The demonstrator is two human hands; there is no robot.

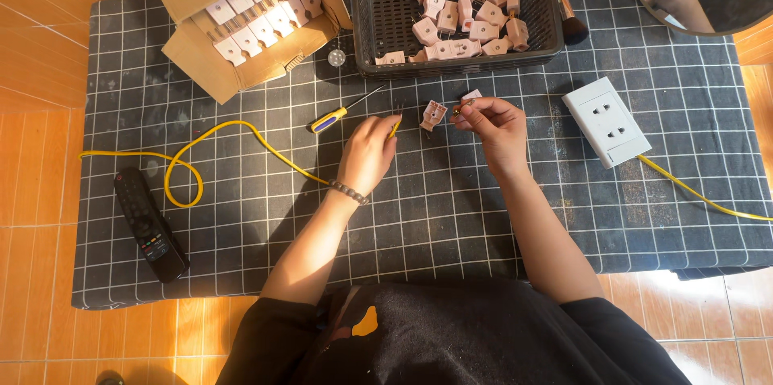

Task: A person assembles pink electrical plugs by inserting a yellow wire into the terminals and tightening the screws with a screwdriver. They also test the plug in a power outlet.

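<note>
The left hand [368,151] pinches the end of the yellow wire [241,134]. The right hand [493,123] pinches a small plug part [471,96]. Between them, on the cloth [451,216], lies a plug [432,114].

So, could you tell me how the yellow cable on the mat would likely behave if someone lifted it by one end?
The yellow cable would probably droop: it already lies in loose loops on the checked mat. It looks thin, so likely light. Its far end passes under the left hand, so it may snag there.
</note>
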